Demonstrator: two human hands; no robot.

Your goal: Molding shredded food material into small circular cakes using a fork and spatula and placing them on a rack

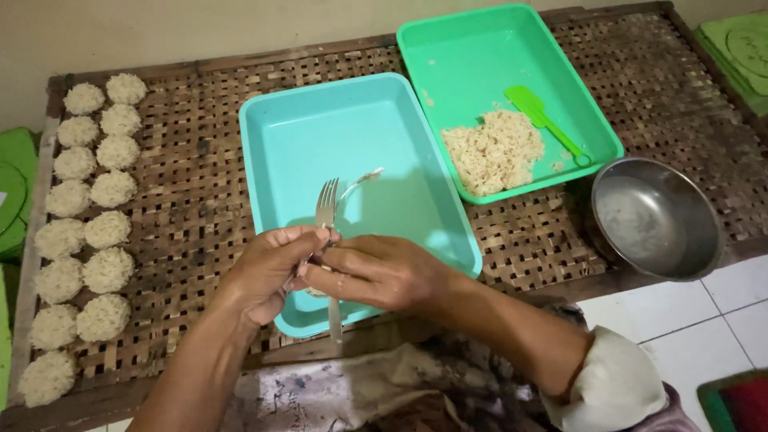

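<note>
Both hands (336,272) grip an upright fork (326,214), tines pointing away, over the blue tray (272,152).

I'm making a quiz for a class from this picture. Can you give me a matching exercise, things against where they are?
Things:
1. fork
2. green spatula
3. metal bowl
4. round noodle cakes

Places:
A. in rows at the mat's left side
B. over the blue tray, in the hands
C. right of both trays
D. in the green tray

Pairs: 1-B, 2-D, 3-C, 4-A
</note>
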